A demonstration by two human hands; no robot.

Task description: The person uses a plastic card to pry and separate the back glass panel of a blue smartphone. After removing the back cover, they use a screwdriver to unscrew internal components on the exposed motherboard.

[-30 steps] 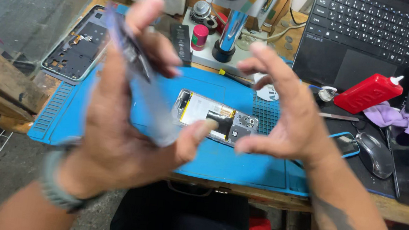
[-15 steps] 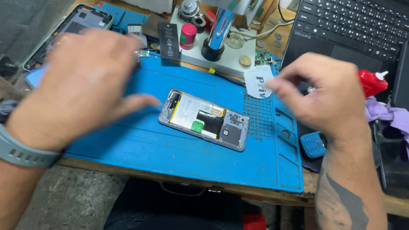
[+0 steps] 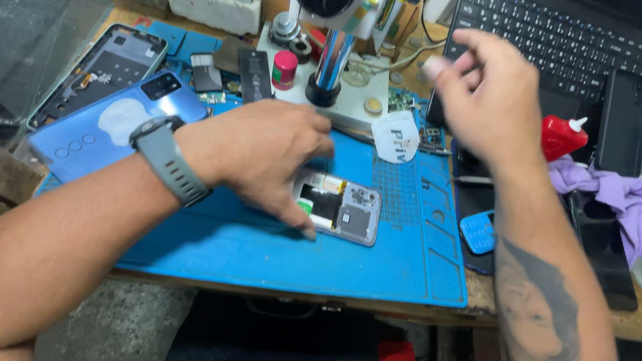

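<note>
In the middle of the frame, the left hand (image 3: 261, 156) pressed spread fingers on the opened phone (image 3: 338, 209) lying on the blue mat (image 3: 253, 252), steadying it, while the right hand (image 3: 487, 98), loosely curled and apparently empty, hovered near the laptop (image 3: 558, 39).

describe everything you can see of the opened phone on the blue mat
The opened phone lies flat on the blue mat, back cover off, insides facing up. A silvery frame rims it; inside show a dark board, a grey metal shield, yellow and green bits. The left hand covers its left end, fingertips resting on it. The right hand is raised clear.
</note>
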